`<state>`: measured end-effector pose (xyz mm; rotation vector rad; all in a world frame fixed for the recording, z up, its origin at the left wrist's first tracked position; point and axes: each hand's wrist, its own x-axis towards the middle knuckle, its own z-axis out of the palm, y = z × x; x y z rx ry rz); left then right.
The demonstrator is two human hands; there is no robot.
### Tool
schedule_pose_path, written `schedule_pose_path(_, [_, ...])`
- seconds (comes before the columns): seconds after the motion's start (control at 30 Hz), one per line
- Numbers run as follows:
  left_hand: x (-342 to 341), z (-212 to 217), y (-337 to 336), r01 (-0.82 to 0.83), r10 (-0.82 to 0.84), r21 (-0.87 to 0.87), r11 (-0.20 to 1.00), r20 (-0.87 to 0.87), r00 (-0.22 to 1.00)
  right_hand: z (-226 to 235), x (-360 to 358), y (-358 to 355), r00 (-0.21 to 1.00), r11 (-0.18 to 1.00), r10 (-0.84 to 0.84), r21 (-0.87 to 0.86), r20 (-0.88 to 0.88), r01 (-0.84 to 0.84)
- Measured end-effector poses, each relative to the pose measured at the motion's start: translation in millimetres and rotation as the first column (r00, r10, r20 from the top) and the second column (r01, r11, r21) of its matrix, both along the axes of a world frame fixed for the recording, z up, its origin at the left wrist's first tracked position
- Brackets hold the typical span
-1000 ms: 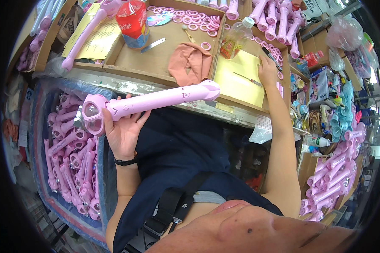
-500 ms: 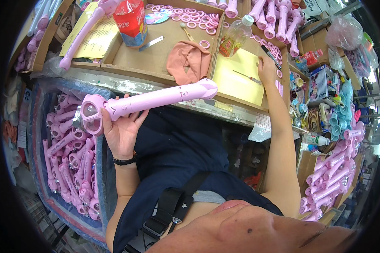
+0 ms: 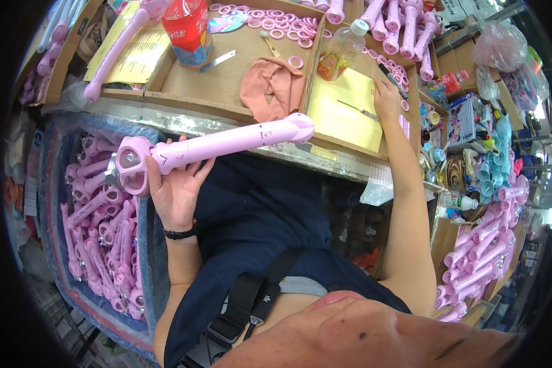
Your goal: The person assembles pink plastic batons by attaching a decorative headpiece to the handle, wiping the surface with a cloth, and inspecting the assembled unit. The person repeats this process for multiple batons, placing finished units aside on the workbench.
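My left hand [image 3: 176,190] holds a pink toy wand [image 3: 227,142] from below, thumb by its round end and fingers behind the shaft. That end has a cage with a clear ball inside and a metallic piece at its side; the other end flares to the right. My right hand [image 3: 386,103] lies at the right edge of a yellow sheet [image 3: 337,126], fingers stretched forward beside a black marker pen [image 3: 391,81]. No grip on the pen shows. A thin, dark-shafted tool [image 3: 357,109] lies on the sheet, its end close to this hand.
A cardboard tray [image 3: 184,92] holds pink rings [image 3: 288,27], an orange cloth [image 3: 270,89], a metal strip [image 3: 218,61] and a red-labelled bottle [image 3: 187,30]. A clear bottle [image 3: 340,52] stands by the sheet. Pink wands fill a lined bin [image 3: 104,245] at left and a box [image 3: 481,257] at right.
The view has shifted very slightly. My left hand keeps the wand in nearly the same place, and my right hand stays beside the pen, with its fingers slightly shifted.
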<state>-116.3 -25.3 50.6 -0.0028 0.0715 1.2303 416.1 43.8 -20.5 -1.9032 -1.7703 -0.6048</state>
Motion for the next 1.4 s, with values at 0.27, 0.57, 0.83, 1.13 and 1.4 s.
schedule_pose_path(0.27, [0.8,1.7,-0.4,-0.011,0.011,-0.001,1.000,-0.021,1.000,-2.8,1.3,1.3,1.000,1.000,0.003,-0.003,-0.027,-0.003])
schedule_pose_path(0.57, [3.4,4.5,0.1,-0.026,0.023,-0.056,0.998,-0.070,0.997,-2.7,3.9,0.8,0.999,0.999,0.007,-0.049,-0.049,-0.009])
schedule_pose_path(0.83, [3.8,4.0,1.1,-0.029,0.023,-0.062,0.998,-0.090,0.996,-4.5,5.5,-1.1,0.999,0.999,-0.047,-0.027,0.019,0.047])
schedule_pose_path(1.13, [3.1,3.5,0.0,-0.054,0.047,-0.098,0.994,-0.075,0.996,-2.5,1.0,-1.7,0.978,0.976,-0.204,-0.065,0.051,0.208])
schedule_pose_path(1.4, [3.2,1.3,-0.5,-0.024,0.023,-0.033,0.999,-0.019,1.000,-0.5,-2.9,-2.3,0.978,0.978,-0.199,-0.057,0.056,0.202])
